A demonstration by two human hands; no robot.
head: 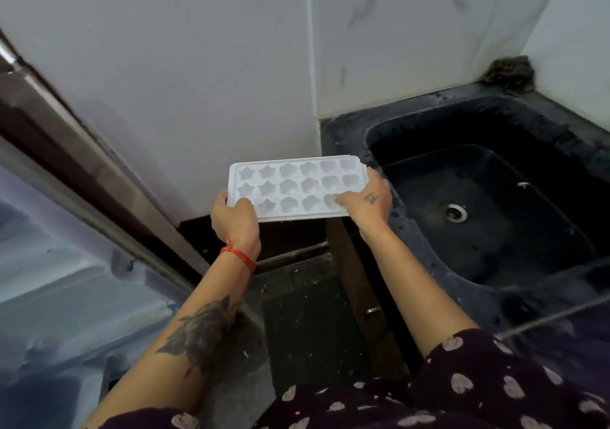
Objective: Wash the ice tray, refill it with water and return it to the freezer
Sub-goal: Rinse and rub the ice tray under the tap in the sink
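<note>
White ice tray (293,188) held level in the air, left of the black sink (488,197). Left hand (236,222) grips its near-left corner, right hand (369,201) grips its right end, thumbs on top.

- Both arms are reaching forward, forearms bare, the hands level with each other and apart.
- The left hand (235,219) is gripping the near left corner of the ice tray (293,186), thumb lying on top.
- The right hand (368,199) is gripping the right end, thumb pressing on the top face, fingers curling under the edge.
</note>
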